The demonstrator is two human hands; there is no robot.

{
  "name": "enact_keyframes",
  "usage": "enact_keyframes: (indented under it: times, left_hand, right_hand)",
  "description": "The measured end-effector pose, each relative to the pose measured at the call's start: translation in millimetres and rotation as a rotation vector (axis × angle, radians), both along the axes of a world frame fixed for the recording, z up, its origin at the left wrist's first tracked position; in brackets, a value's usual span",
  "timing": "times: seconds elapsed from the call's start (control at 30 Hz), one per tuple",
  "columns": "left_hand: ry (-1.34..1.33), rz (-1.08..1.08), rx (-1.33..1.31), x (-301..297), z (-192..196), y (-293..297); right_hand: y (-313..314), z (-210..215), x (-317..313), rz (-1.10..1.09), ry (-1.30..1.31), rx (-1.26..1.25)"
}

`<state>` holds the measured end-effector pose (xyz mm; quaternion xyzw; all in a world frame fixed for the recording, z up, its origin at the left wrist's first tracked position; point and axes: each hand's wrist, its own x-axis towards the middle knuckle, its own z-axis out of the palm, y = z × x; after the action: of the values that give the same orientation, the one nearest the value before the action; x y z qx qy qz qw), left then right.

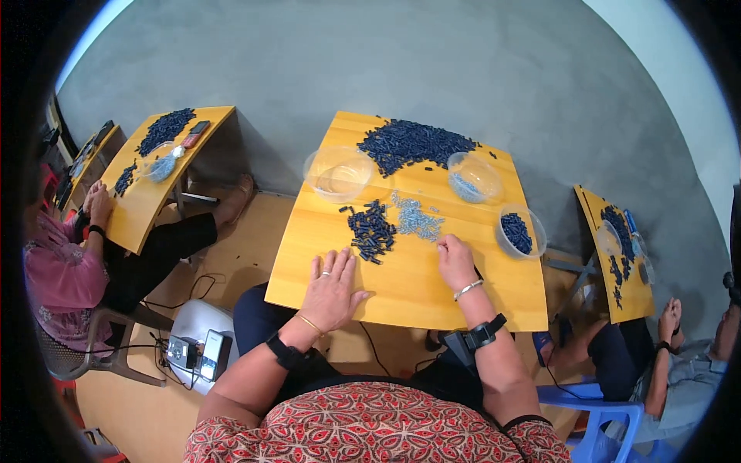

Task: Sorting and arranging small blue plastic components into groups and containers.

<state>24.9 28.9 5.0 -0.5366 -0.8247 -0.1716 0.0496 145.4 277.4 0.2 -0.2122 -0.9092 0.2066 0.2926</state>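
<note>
My left hand (332, 293) lies flat near the front edge of the wooden table (309, 231), fingers stretched out, just below a small heap of short dark blue tube-like pieces (372, 231). Closer to the table's right side, my right hand (457, 266) is closed with its fingers curled. Whatever it may hold is hidden. Beyond its fingertips is a scatter of tiny silvery pieces (417, 220), too small to name. A large pile of the dark pieces (413, 143) covers the far edge.
A clear bowl (338, 174) stands at far left, another bowl (472, 176) with silvery pieces at far right, and a third bowl (505, 248) with dark pieces at right. People sit at similar tables (166, 181) on both sides. A white stool (207, 339) carries devices and cables.
</note>
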Motion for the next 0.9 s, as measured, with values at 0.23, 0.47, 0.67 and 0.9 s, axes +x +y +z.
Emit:
enact_keyframes:
  times: [0.23, 0.47, 0.67, 0.9]
  left_hand:
    - [0.002, 0.012, 0.011, 2.3, 2.9, -0.4]
    - [0.027, 0.016, 0.052, 4.7, -2.2, 1.2]
    - [0.019, 0.022, 0.032, 6.3, -0.1, -1.4]
    - [0.031, 0.026, 0.056, 2.7, -4.7, 2.0]
  right_hand:
    - [-6.9, 8.6, -16.1, -0.120, -0.165, 0.052]
    - [-10.0, 4.8, -24.7, -0.062, -0.330, 0.226]
    - [-22.0, 1.1, -18.2, 0.006, -0.371, 0.309]
    - [-8.5, -1.0, -13.9, 0.070, -0.049, 0.064]
